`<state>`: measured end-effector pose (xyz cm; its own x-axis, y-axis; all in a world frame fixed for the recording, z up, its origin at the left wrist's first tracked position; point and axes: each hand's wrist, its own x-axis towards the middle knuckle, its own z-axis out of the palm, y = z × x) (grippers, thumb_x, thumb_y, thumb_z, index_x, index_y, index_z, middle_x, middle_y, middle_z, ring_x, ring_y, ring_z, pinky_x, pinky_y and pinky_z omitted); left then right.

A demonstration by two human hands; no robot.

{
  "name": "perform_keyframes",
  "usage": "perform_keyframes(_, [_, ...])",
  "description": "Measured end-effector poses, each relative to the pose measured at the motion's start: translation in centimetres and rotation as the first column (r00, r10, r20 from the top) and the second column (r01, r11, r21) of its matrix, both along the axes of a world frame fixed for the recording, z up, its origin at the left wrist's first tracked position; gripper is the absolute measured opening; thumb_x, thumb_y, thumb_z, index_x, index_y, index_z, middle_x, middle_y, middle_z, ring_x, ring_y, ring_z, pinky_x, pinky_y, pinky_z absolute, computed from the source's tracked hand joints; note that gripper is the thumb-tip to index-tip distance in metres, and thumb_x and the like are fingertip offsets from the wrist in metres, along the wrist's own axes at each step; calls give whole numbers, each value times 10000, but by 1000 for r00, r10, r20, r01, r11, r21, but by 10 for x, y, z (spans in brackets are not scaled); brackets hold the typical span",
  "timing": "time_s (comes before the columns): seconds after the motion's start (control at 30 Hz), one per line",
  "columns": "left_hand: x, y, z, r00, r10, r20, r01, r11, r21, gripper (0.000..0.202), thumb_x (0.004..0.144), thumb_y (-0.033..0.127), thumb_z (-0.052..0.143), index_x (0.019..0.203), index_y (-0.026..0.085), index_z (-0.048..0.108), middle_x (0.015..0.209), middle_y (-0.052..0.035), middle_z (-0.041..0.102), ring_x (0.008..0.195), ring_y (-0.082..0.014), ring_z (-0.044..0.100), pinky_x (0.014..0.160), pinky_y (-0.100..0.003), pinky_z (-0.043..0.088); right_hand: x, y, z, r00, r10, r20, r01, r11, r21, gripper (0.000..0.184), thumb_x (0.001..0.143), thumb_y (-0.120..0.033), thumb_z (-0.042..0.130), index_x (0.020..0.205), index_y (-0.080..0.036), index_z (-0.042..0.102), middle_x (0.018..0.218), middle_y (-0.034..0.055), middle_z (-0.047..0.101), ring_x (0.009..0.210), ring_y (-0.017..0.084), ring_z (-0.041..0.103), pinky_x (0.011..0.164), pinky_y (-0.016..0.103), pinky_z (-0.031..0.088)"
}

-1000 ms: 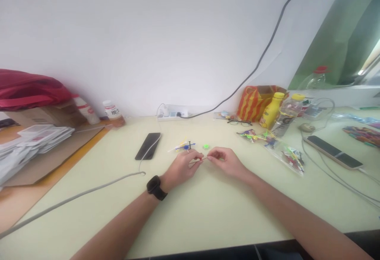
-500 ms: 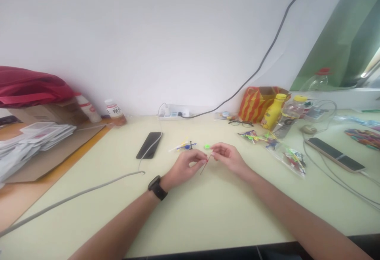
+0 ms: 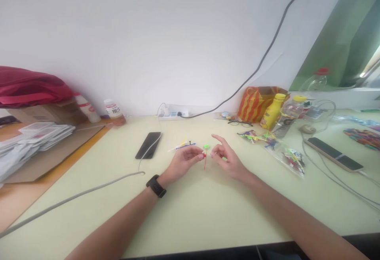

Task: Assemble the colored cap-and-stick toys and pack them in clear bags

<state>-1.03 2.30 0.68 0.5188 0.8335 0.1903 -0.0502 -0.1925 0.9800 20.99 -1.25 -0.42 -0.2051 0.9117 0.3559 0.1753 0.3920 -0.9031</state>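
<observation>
- At rear left, I read 炭 on a bottle (image 3: 114,114)
- I see the left hand (image 3: 182,162) pinching a red stick (image 3: 205,163)
- Right hand (image 3: 227,162): forefinger extended; its grip I can't tell

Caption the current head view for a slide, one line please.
Left hand pinches a thin red stick; right hand, index finger extended, is beside it over a pale green table.

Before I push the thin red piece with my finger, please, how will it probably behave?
The thin red piece is probably light, since the left hand holds it only in a pinch. It looks straight, so likely fairly stiff. Being so slender, it might bend or snap under pressure.
</observation>
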Motion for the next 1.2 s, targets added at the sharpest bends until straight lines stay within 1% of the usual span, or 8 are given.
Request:
perform_keyframes(0.07, [0, 0, 0, 1000, 0, 12, 1, 1000, -7, 235, 869, 329, 771, 1029, 164, 721, 1027, -78, 746, 998, -216, 720, 940, -349, 567, -2, -2, 0, 1000, -11, -25, 11, 1000, -3, 703, 966, -434, 566, 1564, -317, 216, 867, -13, 578, 637, 146, 501, 612, 288, 444])
perform_keyframes(0.13, [0, 0, -1, 1000, 5, 22, -5, 1000, -6, 237, 867, 330, 773, 1021, 157, 722, 1023, -83, 746, 991, -218, 720, 938, -357, 569, -1, -2, 2, 999, -21, -36, 21, 1000, -10, 600, 955, -473, 577, 1492, -317, 358, 880, -12, 575, 628, 141, 484, 599, 285, 425])
perform_keyframes(0.2, [1, 0, -1, 999, 15, 31, -15, 1000, -6, 240, 868, 333, 773, 1021, 155, 722, 1029, -87, 747, 985, -217, 718, 940, -365, 568, 2, 0, 3, 999, 39, -9, -40, 998, -51, 338, 968, -537, 527, 1104, -253, 651, 778, -6, 548, 611, 144, 464, 605, 297, 411])
perform_keyframes(0.23, [1, -1, -1, 999, 19, 35, -19, 1000, -6, 243, 869, 336, 771, 1025, 156, 722, 1039, -90, 747, 986, -218, 717, 940, -370, 568, 5, 1, 4, 996, 91, 1, -91, 992, -85, 425, 982, -570, 475, 817, -223, 657, 683, -4, 504, 587, 145, 442, 602, 307, 400])
perform_keyframes(0.33, [0, -1, 0, 999, 22, 39, -22, 1000, -3, 255, 870, 343, 768, 1040, 158, 721, 1077, -101, 744, 992, -222, 712, 932, -378, 570, 10, 4, 7, 986, 165, -18, -166, 972, -164, 671, 988, -635, 394, 464, -215, 388, 512, -6, 351, 530, 142, 363, 573, 323, 354])
perform_keyframes(0.57, [1, -2, 2, 998, 43, 36, -43, 999, 5, 277, 858, 361, 779, 1034, 155, 721, 1058, -107, 743, 954, -213, 706, 913, -382, 566, 4, 3, 12, 990, 105, -92, -120, 976, -183, 448, 878, -603, 642, 694, -205, 549, 627, -25, 485, 565, 123, 405, 551, 279, 343])
perform_keyframes(0.87, [-4, 5, 4, 982, 177, 68, -172, 982, -83, 340, 881, 412, 745, 1113, 168, 695, 1070, -113, 749, 913, -207, 713, 855, -353, 557, 17, 17, 4, 994, -93, -62, 81, 982, -171, 404, 849, -588, 671, 759, -204, 583, 640, -27, 515, 586, 133, 471, 564, 274, 412])
perform_keyframes(1.2, [-10, 17, 3, 934, 252, 252, -162, 931, -328, 408, 892, 504, 697, 1102, 154, 708, 1130, -149, 748, 1018, -266, 727, 958, -402, 546, 60, 32, 0, 907, -58, 417, 50, 998, 30, 90, 782, -235, 644, 813, -199, 721, 772, 24, 674, 683, 167, 538, 626, 295, 420])
